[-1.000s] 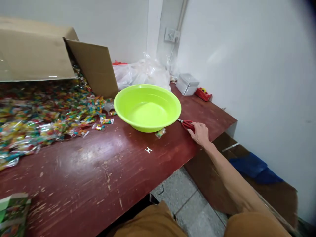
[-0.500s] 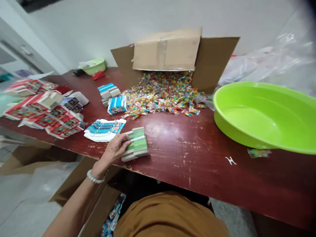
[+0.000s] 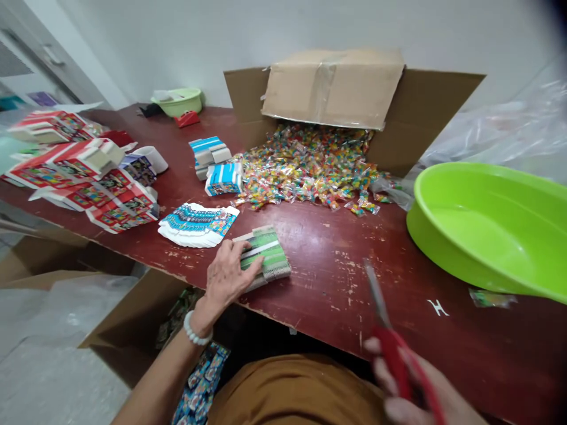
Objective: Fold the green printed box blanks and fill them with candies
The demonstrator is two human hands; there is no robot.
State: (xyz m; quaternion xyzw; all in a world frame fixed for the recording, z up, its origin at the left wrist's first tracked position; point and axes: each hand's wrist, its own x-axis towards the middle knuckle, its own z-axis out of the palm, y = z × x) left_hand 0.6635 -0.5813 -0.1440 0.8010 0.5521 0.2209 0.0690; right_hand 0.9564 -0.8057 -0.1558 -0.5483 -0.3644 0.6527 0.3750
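Observation:
My left hand (image 3: 230, 270) lies over the near left side of a stack of flat green cartons (image 3: 271, 255), its thumb and fingers gripping the top near a white band. A beaded bracelet circles that wrist. At the lower right, my right hand (image 3: 425, 386) is closed round red-handled scissors (image 3: 394, 354), blurred by motion, with the blades pointing up and away over the table. Left of the green stack, blue and white flat cartons (image 3: 197, 224) lie fanned out. Banded blue carton stacks (image 3: 224, 179) sit farther back.
Wrapped candies (image 3: 305, 168) spill from a cardboard box (image 3: 332, 88) at the back. A large green basin (image 3: 469, 268) stands at the right, near a white paper scrap (image 3: 437, 307). Red carton stacks (image 3: 66, 162) fill the left end. Below the table edge is an open cardboard box (image 3: 119, 330).
My right hand has come into view with the scissors. My left hand has loosened and spread more over the green stack. The camera view has shifted.

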